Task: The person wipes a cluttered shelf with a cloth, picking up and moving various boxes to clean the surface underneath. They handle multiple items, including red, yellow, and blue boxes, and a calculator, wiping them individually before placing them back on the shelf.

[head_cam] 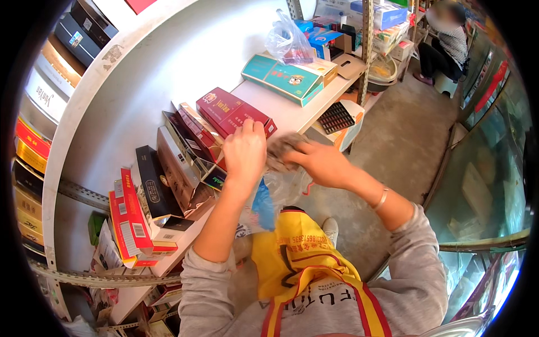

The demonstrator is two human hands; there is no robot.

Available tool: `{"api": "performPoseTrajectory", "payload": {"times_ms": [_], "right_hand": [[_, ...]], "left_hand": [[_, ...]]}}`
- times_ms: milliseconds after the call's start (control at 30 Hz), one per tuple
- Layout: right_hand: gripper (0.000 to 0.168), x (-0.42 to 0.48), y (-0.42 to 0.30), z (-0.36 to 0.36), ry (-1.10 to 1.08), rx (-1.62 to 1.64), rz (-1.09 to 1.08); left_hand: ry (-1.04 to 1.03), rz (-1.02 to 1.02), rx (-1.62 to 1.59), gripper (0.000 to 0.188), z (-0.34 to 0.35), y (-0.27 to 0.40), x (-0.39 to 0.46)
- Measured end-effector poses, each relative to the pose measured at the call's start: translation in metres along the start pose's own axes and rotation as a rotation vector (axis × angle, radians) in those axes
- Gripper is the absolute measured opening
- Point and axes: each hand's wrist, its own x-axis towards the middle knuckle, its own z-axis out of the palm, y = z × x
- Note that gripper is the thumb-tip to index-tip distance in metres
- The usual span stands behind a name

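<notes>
My left hand [246,149] rests on the near end of a dark red cigarette carton [231,109] on the shelf, its fingers bent over the carton's edge. In my right hand [318,160] is a crumpled grey-brown cloth [284,151], blurred, just right of my left hand. To the left of the red carton, opened cartons [198,135] lean side by side, with a black carton [153,181] and a red-and-white carton [130,219] farther left. A teal carton [282,78] lies farther along the shelf, partly under a clear plastic bag [288,40].
The white shelf board [290,118] has a perforated metal post [364,54] at its right. Glass cases [484,177] line the aisle's right side. A seated person [450,50] is at the far end. Plastic bags [265,202] hang below my hands.
</notes>
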Motion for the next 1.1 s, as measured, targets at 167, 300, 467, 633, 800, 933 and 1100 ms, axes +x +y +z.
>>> {"api": "performPoseTrajectory", "payload": {"times_ms": [167,300,467,633,800,933,1100], "right_hand": [[0.038,-0.076,0.065,-0.009,-0.296,0.664,0.356],[0.037,-0.047,0.06,-0.034,0.09,0.804,0.348],[0.04,0.083,0.047,-0.005,0.497,0.346,0.097],[0.037,0.185,0.115,0.067,-0.056,-0.093,0.24],[0.031,0.24,0.116,0.1,-0.122,-0.192,0.288],[0.03,0.211,0.104,0.094,-0.022,-0.217,0.234],[0.029,0.13,0.084,0.059,0.119,-0.113,0.151]], "left_hand": [[0.161,0.063,-0.212,0.024,0.025,0.012,-0.017],[0.109,0.069,-0.217,0.044,0.019,0.011,-0.033],[0.054,0.069,-0.135,0.057,0.036,0.01,-0.049],[0.105,0.083,-0.209,0.061,0.035,0.023,-0.039],[0.105,0.047,-0.141,0.06,0.038,0.023,-0.043],[0.149,0.069,-0.122,0.059,0.039,0.023,-0.042],[0.192,0.08,-0.15,0.056,0.039,0.021,-0.042]]}}
